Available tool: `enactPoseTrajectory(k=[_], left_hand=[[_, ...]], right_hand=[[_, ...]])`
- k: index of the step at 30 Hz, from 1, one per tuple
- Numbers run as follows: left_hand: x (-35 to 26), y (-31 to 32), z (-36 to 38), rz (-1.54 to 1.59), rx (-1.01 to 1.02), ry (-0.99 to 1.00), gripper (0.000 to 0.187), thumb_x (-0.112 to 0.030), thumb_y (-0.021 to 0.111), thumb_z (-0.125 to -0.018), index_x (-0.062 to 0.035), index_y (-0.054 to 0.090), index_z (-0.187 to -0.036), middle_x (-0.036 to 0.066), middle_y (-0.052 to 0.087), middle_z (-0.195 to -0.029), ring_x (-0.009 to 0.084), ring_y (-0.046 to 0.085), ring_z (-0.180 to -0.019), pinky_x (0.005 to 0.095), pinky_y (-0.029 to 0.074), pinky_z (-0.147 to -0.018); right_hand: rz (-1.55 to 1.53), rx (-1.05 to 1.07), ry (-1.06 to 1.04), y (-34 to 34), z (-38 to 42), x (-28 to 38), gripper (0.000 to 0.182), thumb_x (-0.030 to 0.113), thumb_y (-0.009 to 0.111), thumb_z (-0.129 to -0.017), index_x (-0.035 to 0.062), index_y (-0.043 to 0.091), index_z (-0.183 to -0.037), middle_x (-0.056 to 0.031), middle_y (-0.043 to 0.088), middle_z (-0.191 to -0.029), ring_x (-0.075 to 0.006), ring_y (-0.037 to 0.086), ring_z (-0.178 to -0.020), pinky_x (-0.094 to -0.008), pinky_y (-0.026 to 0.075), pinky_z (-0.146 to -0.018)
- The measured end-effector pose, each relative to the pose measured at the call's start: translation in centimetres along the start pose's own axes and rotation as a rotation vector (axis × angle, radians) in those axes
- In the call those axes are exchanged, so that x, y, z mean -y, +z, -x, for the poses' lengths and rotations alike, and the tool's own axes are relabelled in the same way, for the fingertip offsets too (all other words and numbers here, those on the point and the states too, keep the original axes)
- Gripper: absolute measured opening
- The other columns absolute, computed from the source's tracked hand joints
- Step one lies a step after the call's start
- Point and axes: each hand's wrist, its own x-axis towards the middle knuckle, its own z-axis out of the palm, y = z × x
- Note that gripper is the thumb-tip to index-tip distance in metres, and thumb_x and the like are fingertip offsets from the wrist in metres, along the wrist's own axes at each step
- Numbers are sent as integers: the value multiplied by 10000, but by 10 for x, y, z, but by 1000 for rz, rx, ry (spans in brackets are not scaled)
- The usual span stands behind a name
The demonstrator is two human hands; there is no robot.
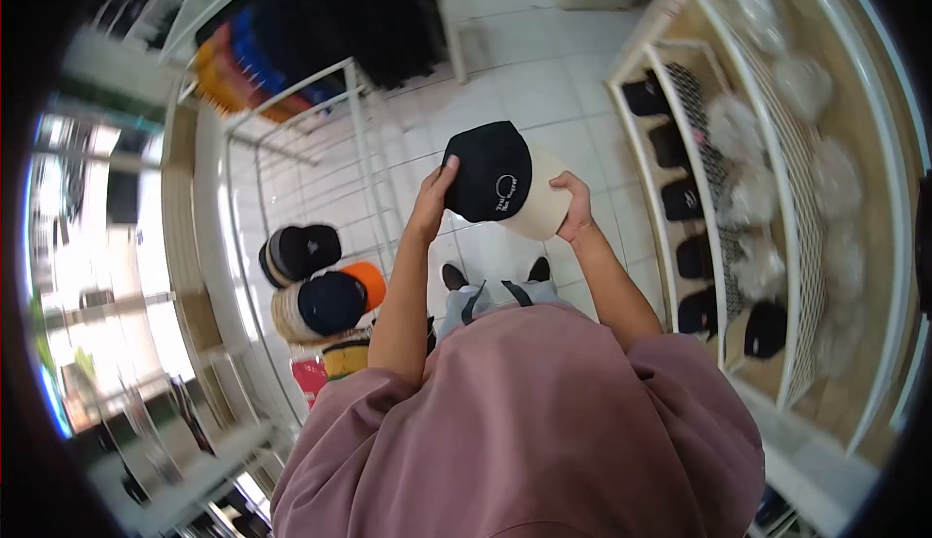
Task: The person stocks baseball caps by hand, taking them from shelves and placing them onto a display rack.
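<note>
A baseball cap (488, 171) with a black crown, white stitched lettering and a cream brim is held up in front of me, above the tiled floor. My left hand (433, 198) grips the crown at its left edge, thumb on top and the other fingers hidden beneath. On the opposite side, my right hand (575, 210) pinches the brim, with its fingers curled round the edge. To the left of my left arm, stacked caps sit on a rack: a black cap (309, 250) and a navy cap with an orange brim (335, 300).
On the right stands a white shelf unit (714, 198) with several dark caps and clear plastic bags. A black and cream cap (766, 330) lies on its lower end. White metal rack rails (361, 130) rise at left, and dark garments (359, 23) hang beyond them.
</note>
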Motion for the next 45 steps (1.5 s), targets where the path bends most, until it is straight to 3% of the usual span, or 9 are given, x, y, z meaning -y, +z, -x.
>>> enactPoseTrajectory(k=[10, 20, 23, 31, 34, 35, 38, 40, 45], left_hand=[[-5, -218, 94, 179, -585, 434, 353, -210, 624, -1000, 39, 581, -1246, 82, 683, -1121, 143, 639, -994, 280, 514, -886], [80, -421, 93, -304, -1006, 236, 498, -273, 679, -928, 22, 542, -1305, 197, 669, -1152, 283, 651, -1013, 346, 488, -914], [146, -474, 78, -528, -1075, 8, 424, -234, 701, -888, -60, 581, -1256, 189, 671, -1022, 324, 665, -958, 366, 498, -848], [142, -462, 83, -477, -1146, -89, 309, -119, 675, -874, -71, 602, -1170, 159, 680, -990, 348, 669, -938, 435, 514, -837], [139, -463, 86, -533, -1213, -19, 270, -124, 688, -862, -70, 614, -1115, 151, 664, -1001, 357, 648, -961, 454, 510, -850], [139, -464, 87, -618, -1306, 14, 264, -137, 702, -853, -75, 619, -1096, 145, 646, -1000, 360, 631, -970, 459, 503, -850], [153, -466, 91, -803, -1449, 11, 275, -173, 740, -829, -86, 621, -1061, 132, 590, -993, 362, 587, -986, 464, 484, -849], [153, -470, 90, -720, -1397, -117, 303, -185, 740, -830, -80, 609, -1081, 148, 591, -1006, 361, 588, -994, 458, 483, -857], [133, -429, 89, -702, -1409, 57, 319, -176, 725, -842, -57, 596, -1108, 167, 598, -1033, 365, 587, -995, 456, 487, -853]], right_hand=[[892, 42, 145, 131, -133, -185, 496, 224, 709, -892, 2, 519, -1292, -134, 689, -1070, -196, 682, -909, -309, 544, -719], [1344, 62, 316, 137, -287, -397, 702, 256, 742, -819, -32, 445, -1387, -212, 657, -1191, -287, 647, -1085, -353, 477, -954], [1723, 31, 157, 108, -305, -455, 703, 276, 688, -895, -10, 382, -1459, -185, 641, -1171, -219, 634, -1008, -336, 523, -835], [1257, 259, 573, 138, -305, -503, 843, 502, 549, -963, 166, 111, -1600, -173, 529, -1345, -276, 601, -1095, -409, 523, -831], [1045, 288, 683, 161, -300, -529, 859, 515, 549, -962, 182, 86, -1604, -142, 541, -1316, -274, 601, -1046, -420, 528, -807], [1077, 220, 726, 177, -290, -535, 720, 573, 458, -985, 173, 268, -1553, -155, 569, -1314, -298, 649, -1025, -410, 534, -865], [940, 251, 866, 146, -321, -570, 882, 671, 477, -925, 198, 145, -1591, -103, 528, -1340, -279, 598, -1060, -468, 508, -838], [1090, 385, 902, 147, -334, -560, 915, 754, 408, -899, 208, 160, -1590, -156, 450, -1456, -388, 548, -1202, -522, 435, -966], [1150, 265, 816, 150, -313, -494, 951, 765, 415, -896, 178, 152, -1596, -233, 386, -1508, -367, 532, -1263, -509, 443, -974]])
